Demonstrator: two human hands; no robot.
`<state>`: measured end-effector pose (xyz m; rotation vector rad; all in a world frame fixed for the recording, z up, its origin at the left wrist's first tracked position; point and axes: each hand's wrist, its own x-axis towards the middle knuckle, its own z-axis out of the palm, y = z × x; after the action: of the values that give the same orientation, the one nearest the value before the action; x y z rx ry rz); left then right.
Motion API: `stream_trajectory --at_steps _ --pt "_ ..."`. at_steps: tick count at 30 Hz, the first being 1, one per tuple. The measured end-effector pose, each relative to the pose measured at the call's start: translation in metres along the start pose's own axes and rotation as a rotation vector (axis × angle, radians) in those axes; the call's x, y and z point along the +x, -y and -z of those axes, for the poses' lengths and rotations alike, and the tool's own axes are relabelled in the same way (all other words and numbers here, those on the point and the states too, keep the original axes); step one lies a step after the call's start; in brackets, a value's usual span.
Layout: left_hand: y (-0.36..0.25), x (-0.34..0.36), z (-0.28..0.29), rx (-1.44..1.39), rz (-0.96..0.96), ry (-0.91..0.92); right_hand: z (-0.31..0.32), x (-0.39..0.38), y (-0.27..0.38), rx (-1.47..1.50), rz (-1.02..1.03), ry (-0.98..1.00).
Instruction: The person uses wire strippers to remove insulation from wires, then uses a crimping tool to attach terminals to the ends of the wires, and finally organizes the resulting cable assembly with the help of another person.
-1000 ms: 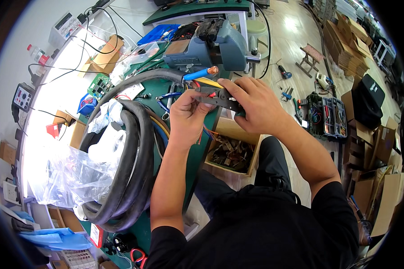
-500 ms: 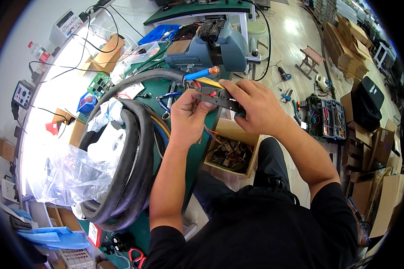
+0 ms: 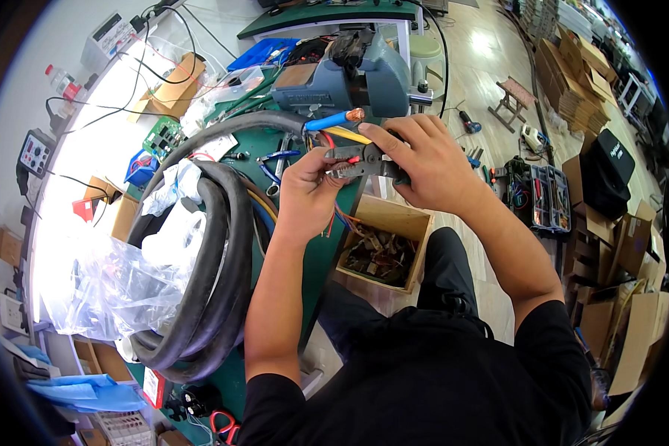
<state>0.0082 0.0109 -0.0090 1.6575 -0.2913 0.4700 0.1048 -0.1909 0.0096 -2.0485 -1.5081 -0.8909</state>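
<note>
My right hand point(image 3: 424, 160) grips a wire stripper point(image 3: 363, 158), whose jaws lie over a short red wire point(image 3: 327, 139). My left hand point(image 3: 311, 189) is closed, pinching at that wire beside the jaws; the exact grip is partly hidden by the tool. Just above them a thick black cable point(image 3: 253, 119) ends in a blue conductor point(image 3: 331, 122) with exposed copper and a yellow one point(image 3: 347, 134). More of the black cable lies in a coil point(image 3: 229, 260) left of my forearm, with crumpled clear plastic point(image 3: 111, 282) against it.
A grey bench vise point(image 3: 334, 85) sits on the green bench point(image 3: 305, 282) beyond my hands. A wooden box of scrap point(image 3: 383, 249) stands below. On the floor at right are an open toolbox point(image 3: 546, 197), a drill point(image 3: 468, 123), a small stool point(image 3: 514, 100) and cardboard boxes point(image 3: 639, 327).
My right hand's fingers have shifted up, and the stripper's toothed jaws now show spread apart. My left hand has moved very slightly left.
</note>
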Motion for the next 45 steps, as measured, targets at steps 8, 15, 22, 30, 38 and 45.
stream_trajectory --at_steps 8,15,22,30,38,45 --pt "0.001 0.000 0.000 -0.022 0.012 0.010 0.003 0.000 0.000 0.029 -0.002 0.034" --pt "0.002 0.000 0.003 0.000 0.000 0.028 0.003 -0.001 0.001 0.056 -0.008 0.059" --pt "-0.003 0.001 -0.005 -0.026 0.010 -0.021 0.003 -0.003 0.005 0.136 -0.053 0.063" --pt "-0.004 0.000 -0.005 -0.001 0.024 -0.056 0.001 -0.005 0.009 0.150 -0.092 0.058" --pt "-0.002 0.001 -0.005 -0.068 -0.013 -0.050 0.003 -0.006 0.011 0.143 -0.098 0.058" --pt "-0.007 -0.001 -0.004 0.070 -0.027 -0.047 0.006 0.001 0.007 0.032 -0.018 0.017"
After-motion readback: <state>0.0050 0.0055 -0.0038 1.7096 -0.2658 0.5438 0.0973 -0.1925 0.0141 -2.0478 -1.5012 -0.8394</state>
